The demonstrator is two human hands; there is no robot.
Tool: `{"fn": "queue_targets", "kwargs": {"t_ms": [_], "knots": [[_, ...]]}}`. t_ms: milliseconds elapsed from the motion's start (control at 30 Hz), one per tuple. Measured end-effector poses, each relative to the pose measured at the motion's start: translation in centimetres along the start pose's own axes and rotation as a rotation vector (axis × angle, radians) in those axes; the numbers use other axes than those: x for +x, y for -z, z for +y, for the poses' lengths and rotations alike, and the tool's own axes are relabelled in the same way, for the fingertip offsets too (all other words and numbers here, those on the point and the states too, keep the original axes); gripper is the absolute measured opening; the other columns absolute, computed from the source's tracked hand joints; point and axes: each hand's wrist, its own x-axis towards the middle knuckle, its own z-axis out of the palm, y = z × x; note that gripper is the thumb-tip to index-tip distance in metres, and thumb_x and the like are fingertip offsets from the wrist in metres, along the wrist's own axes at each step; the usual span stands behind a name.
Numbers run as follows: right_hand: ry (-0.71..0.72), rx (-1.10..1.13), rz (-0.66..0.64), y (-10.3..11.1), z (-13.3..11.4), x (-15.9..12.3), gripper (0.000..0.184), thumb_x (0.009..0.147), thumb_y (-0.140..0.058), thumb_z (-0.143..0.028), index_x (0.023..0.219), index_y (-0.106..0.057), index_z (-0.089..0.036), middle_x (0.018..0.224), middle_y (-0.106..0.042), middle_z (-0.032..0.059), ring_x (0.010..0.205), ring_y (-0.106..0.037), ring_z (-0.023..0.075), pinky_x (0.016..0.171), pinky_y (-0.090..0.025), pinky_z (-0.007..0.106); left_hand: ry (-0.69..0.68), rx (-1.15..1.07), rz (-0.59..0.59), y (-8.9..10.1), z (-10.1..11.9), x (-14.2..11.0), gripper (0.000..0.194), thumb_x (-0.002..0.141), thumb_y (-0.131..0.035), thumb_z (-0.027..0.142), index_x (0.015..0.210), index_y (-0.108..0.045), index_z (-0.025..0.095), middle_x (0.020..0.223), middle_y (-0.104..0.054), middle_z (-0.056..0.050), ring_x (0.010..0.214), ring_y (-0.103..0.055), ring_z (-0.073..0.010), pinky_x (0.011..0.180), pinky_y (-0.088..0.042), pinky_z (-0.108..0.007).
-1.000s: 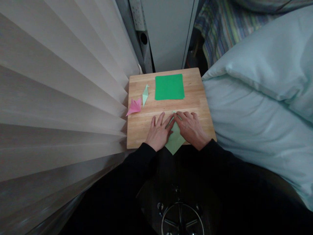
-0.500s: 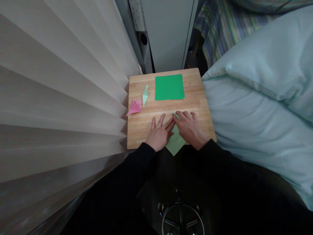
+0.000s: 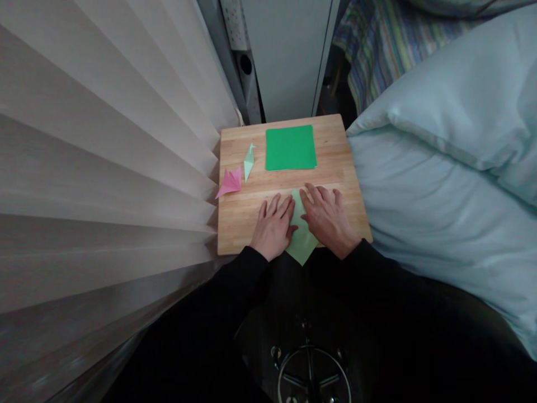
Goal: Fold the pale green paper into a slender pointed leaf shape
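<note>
A pale green sheet of origami paper (image 3: pixel 302 246) lies at the near edge of the small wooden table, its lower corner reaching past the edge. Its upper part looks narrowed to a tip between my hands. My left hand (image 3: pixel 272 226) rests on the paper's left side and the tabletop, fingers stretched out. On the other side my right hand (image 3: pixel 327 218) lies with fingers spread, touching the paper's right edge. Parts of both paper edges are hidden under the hands.
On the wooden table (image 3: pixel 352 196) lie a stack of green paper (image 3: pixel 291 148), a pale green folded bird (image 3: pixel 249 163) and a pink folded bird (image 3: pixel 230 182). A pleated curtain (image 3: pixel 126 168) borders the left, light blue bedding (image 3: pixel 428 184) the right, and a grey cabinet (image 3: pixel 289 56) stands behind.
My hands have moved apart at the top of the paper, uncovering its tip. The paper has turned slightly, its lower corner shifting right.
</note>
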Motion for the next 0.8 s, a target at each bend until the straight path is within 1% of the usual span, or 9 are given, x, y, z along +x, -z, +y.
{"fn": "queue_targets", "kwargs": {"t_ms": [100, 167, 267, 367, 467, 633, 700, 733, 800], "knots": [[-0.022, 0.017, -0.052, -0.3, 0.3, -0.2, 0.049, 0.102, -0.052, -0.023, 0.15, -0.05, -0.014, 0.162, -0.043, 0.0219, 0.142, -0.046, 0.0411, 0.113, -0.034, 0.073, 0.019, -0.025, 0.055, -0.1, -0.4, 0.3, 0.054, 0.107, -0.036, 0.032, 0.157, -0.043, 0.014, 0.166, -0.042, -0.009, 0.158, -0.028, -0.0309, 0.129, -0.022, -0.054], [-0.034, 0.032, -0.081, -0.5, 0.4, -0.2, 0.051, 0.103, -0.051, -0.023, 0.153, -0.047, -0.015, 0.165, -0.041, 0.0215, 0.146, -0.042, 0.0418, 0.113, -0.034, 0.075, 0.016, -0.022, 0.092, -0.5, -0.8, 0.5, 0.054, 0.107, -0.036, 0.031, 0.157, -0.042, 0.013, 0.165, -0.043, -0.009, 0.157, -0.03, -0.031, 0.128, -0.023, -0.053], [-0.05, 0.04, -0.102, -0.6, 0.4, -0.2, 0.054, 0.103, -0.051, -0.023, 0.156, -0.044, -0.014, 0.167, -0.037, 0.0205, 0.15, -0.039, 0.0416, 0.115, -0.032, 0.075, -0.008, 0.008, 0.099, -1.0, -1.3, 0.6, 0.057, 0.105, -0.041, 0.032, 0.158, -0.039, 0.011, 0.167, -0.039, -0.011, 0.158, -0.027, -0.033, 0.128, -0.021, -0.054], [-0.055, 0.034, -0.12, -0.5, 0.2, -0.2, 0.055, 0.104, -0.05, -0.023, 0.157, -0.042, -0.013, 0.168, -0.035, 0.0199, 0.151, -0.037, 0.0417, 0.116, -0.031, 0.074, -0.013, 0.042, 0.088, -1.4, -1.4, 0.6, 0.058, 0.106, -0.038, 0.032, 0.16, -0.036, 0.01, 0.17, -0.035, -0.01, 0.159, -0.023, -0.0335, 0.129, -0.019, -0.055], [-0.051, 0.032, -0.117, -0.5, 0.1, -0.3, 0.055, 0.103, -0.051, -0.023, 0.157, -0.043, -0.013, 0.168, -0.035, 0.0205, 0.151, -0.037, 0.0424, 0.115, -0.034, 0.073, -0.012, 0.056, 0.081, -1.5, -1.2, 0.4, 0.059, 0.106, -0.037, 0.031, 0.161, -0.034, 0.011, 0.171, -0.032, -0.009, 0.16, -0.021, -0.0339, 0.13, -0.017, -0.056], [-0.052, 0.046, -0.092, -0.4, 0.1, -0.2, 0.053, 0.102, -0.053, -0.022, 0.154, -0.047, -0.015, 0.166, -0.039, 0.021, 0.149, -0.04, 0.043, 0.113, -0.037, 0.072, -0.01, -0.023, 0.091, -1.3, -0.9, 0.4, 0.058, 0.104, -0.043, 0.027, 0.16, -0.036, 0.012, 0.17, -0.034, -0.012, 0.16, -0.019, -0.0351, 0.129, -0.016, -0.06], [-0.055, 0.05, -0.079, -0.4, 0.2, -0.2, 0.053, 0.101, -0.056, -0.022, 0.153, -0.049, -0.016, 0.164, -0.042, 0.021, 0.147, -0.042, 0.0428, 0.113, -0.038, 0.069, -0.001, -0.127, 0.127, -1.2, -0.7, 0.7, 0.058, 0.101, -0.049, 0.022, 0.157, -0.04, 0.011, 0.165, -0.043, -0.015, 0.157, -0.028, -0.0359, 0.127, -0.021, -0.06], [-0.055, 0.053, -0.073, -0.4, 0.3, -0.1, 0.053, 0.101, -0.058, -0.023, 0.152, -0.049, -0.016, 0.163, -0.043, 0.021, 0.146, -0.044, 0.0424, 0.112, -0.039, 0.068, 0.017, -0.201, 0.157, -1.1, -0.6, 0.9, 0.058, 0.098, -0.053, 0.019, 0.155, -0.043, 0.01, 0.16, -0.049, -0.017, 0.153, -0.035, -0.0357, 0.125, -0.026, -0.059], [-0.052, 0.063, -0.056, -0.4, 0.3, -0.1, 0.053, 0.099, -0.061, -0.022, 0.151, -0.05, -0.017, 0.161, -0.046, 0.021, 0.143, -0.047, 0.0411, 0.111, -0.04, 0.066, 0.1, -0.387, 0.238, -1.0, -0.3, 1.3, 0.063, 0.092, -0.06, 0.013, 0.153, -0.045, 0.01, 0.148, -0.059, -0.02, 0.139, -0.053, -0.0334, 0.117, -0.041, -0.053]]}}
